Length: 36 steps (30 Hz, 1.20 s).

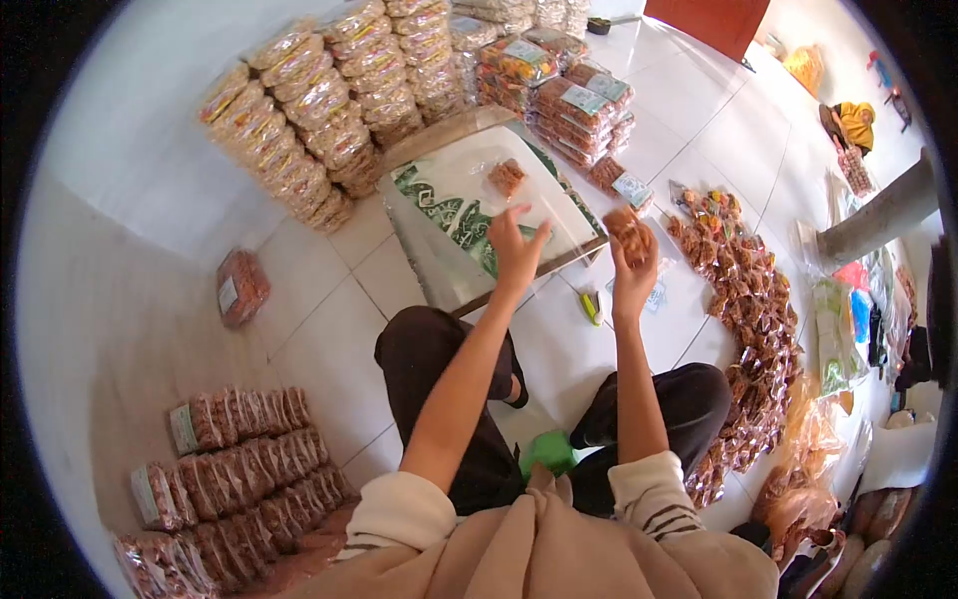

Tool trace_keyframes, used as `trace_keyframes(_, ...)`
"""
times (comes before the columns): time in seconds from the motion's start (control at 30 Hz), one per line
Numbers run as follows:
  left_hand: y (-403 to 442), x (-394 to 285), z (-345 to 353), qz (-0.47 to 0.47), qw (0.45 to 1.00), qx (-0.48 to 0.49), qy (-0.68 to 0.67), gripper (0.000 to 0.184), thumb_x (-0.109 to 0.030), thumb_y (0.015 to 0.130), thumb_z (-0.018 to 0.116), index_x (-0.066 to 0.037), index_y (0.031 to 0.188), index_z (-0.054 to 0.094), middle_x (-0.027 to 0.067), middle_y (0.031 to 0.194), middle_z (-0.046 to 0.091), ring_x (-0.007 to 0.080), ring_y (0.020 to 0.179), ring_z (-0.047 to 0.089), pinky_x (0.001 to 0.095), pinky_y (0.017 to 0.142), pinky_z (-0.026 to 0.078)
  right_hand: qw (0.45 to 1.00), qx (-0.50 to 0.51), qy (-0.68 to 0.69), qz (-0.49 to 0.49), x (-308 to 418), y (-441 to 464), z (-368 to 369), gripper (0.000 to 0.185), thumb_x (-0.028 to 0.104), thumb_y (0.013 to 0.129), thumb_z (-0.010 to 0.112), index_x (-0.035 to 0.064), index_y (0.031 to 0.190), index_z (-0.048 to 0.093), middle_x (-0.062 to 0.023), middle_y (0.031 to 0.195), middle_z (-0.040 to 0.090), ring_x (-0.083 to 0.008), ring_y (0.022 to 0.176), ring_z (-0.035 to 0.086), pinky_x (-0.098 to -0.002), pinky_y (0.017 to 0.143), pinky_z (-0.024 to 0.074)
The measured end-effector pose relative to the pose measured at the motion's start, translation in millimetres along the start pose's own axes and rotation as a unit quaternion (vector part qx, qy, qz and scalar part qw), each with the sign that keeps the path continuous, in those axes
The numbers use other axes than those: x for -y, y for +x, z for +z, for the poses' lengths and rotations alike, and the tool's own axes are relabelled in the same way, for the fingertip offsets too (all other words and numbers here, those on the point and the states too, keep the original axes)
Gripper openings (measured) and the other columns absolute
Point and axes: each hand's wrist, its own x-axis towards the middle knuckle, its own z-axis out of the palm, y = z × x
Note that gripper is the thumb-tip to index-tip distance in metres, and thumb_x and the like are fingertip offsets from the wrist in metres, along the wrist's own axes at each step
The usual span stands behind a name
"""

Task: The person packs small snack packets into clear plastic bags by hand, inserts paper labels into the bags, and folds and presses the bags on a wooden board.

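My left hand (516,243) is over the near edge of a low table (461,165) covered with a white and green sheet. Its fingers are spread and nothing is in them. A small clear packet of brown snack (506,178) lies on the table just beyond those fingertips. Right of the table, my right hand (636,262) is raised above the floor, its fingers round another small brown packet (627,228). A larger labelled pack (621,184) lies on the tiles beyond that hand.
Tall stacks of clear packs (299,110) stand behind the table. Labelled bundles (584,105) are piled at the back. A long heap of small packets (743,329) curves along the right. Rows of packs (239,469) lie lower left. A green-handled tool (592,307) is on the floor.
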Motion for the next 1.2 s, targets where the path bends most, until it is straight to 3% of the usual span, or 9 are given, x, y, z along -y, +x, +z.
trace_keyframes(0.03,-13.4,8.5,4.0,0.055,0.986,-0.045,0.152,0.069,-0.036,0.069,0.071,-0.012,0.124,0.037,0.0138,0.126,0.033,0.0296,0.115,0.034,0.0489,0.094,0.026,0.999,-0.023,0.029,0.021,-17.0,-2.1,-10.6,0.040,0.006,0.079,0.064,-0.0011,0.115,0.048,-0.0091,0.104,0.057,-0.0141,0.093,0.055,-0.0259,0.083,0.0431)
trace_keyframes(0.27,-79.5,14.3,37.2,0.079,0.947,0.020,0.311,0.059,-0.021,0.062,0.072,-0.013,0.113,0.045,0.0145,0.124,0.033,0.0352,0.116,0.029,0.0506,0.098,0.022,0.970,-0.122,0.078,0.196,-79.9,-55.5,-52.1,0.039,0.005,0.078,0.065,-0.0007,0.113,0.049,-0.0051,0.104,0.054,-0.0121,0.095,0.052,-0.0245,0.085,0.0416)
trace_keyframes(0.47,-67.4,39.6,30.2,0.101,0.955,0.026,0.277,0.042,-0.014,0.065,0.070,-0.014,0.103,0.052,0.0084,0.117,0.041,0.0310,0.112,0.036,0.0486,0.095,0.027,0.952,-0.116,0.101,0.265,-91.9,-72.9,-51.8,0.035,0.004,0.080,0.062,-0.0002,0.112,0.049,-0.0042,0.101,0.055,-0.0102,0.088,0.054,-0.0217,0.076,0.0443)
trace_keyframes(0.63,-56.9,30.9,31.5,0.127,0.951,-0.036,0.280,0.014,-0.015,0.073,0.068,-0.012,0.083,0.058,0.0004,0.085,0.055,0.0217,0.087,0.049,0.0374,0.076,0.036,0.934,-0.059,0.113,0.334,-90.5,-73.6,-46.4,0.034,0.005,0.081,0.059,-0.0011,0.113,0.048,-0.0070,0.106,0.055,-0.0133,0.094,0.056,-0.0233,0.081,0.0452)
trace_keyframes(1.0,-48.4,19.6,25.0,0.095,0.988,-0.098,0.075,0.008,-0.005,0.075,0.065,-0.005,0.080,0.059,0.0049,0.073,0.054,0.0184,0.066,0.049,0.0293,0.060,0.038,0.878,0.024,0.252,0.407,-96.1,-52.6,-4.7,0.033,0.004,0.081,0.059,-0.0049,0.111,0.050,-0.0096,0.106,0.057,-0.0182,0.094,0.058,-0.0274,0.083,0.0468)
trace_keyframes(1.07,-46.4,17.7,22.9,0.090,0.987,-0.125,0.051,0.008,-0.004,0.075,0.064,-0.005,0.081,0.059,0.0049,0.073,0.054,0.0174,0.066,0.048,0.0283,0.059,0.038,0.930,0.076,-0.006,0.359,-108.9,-53.1,-0.9,0.032,0.004,0.078,0.063,-0.0031,0.107,0.054,-0.0081,0.103,0.058,-0.0171,0.087,0.059,-0.0252,0.075,0.0467)
trace_keyframes(1.1,-45.2,16.4,22.4,0.087,0.987,-0.131,0.040,0.008,-0.004,0.075,0.064,-0.004,0.081,0.059,0.0046,0.074,0.054,0.0162,0.066,0.049,0.0274,0.060,0.038,0.930,0.081,-0.007,0.357,-103.3,-57.0,3.0,0.032,0.004,0.078,0.063,-0.0031,0.107,0.054,-0.0081,0.103,0.058,-0.0171,0.087,0.059,-0.0252,0.075,0.0467)
trace_keyframes(1.17,-43.0,16.5,22.5,0.081,0.986,-0.142,0.029,0.008,-0.003,0.076,0.064,-0.004,0.081,0.059,0.0044,0.075,0.054,0.0151,0.066,0.049,0.0264,0.060,0.039,0.934,0.102,-0.328,0.092,-86.1,-69.7,12.9,0.030,0.004,0.075,0.067,-0.0012,0.102,0.056,-0.0045,0.096,0.059,-0.0129,0.081,0.057,-0.0226,0.069,0.0447)
trace_keyframes(1.2,-41.8,16.6,22.8,0.074,0.988,-0.138,0.002,0.007,-0.003,0.076,0.064,-0.003,0.082,0.059,0.0044,0.076,0.055,0.0147,0.066,0.050,0.0258,0.061,0.039,0.934,0.107,-0.328,0.091,-89.9,-72.1,16.2,0.030,0.004,0.075,0.067,-0.0012,0.102,0.056,-0.0045,0.096,0.059,-0.0129,0.081,0.057,-0.0226,0.069,0.0447)
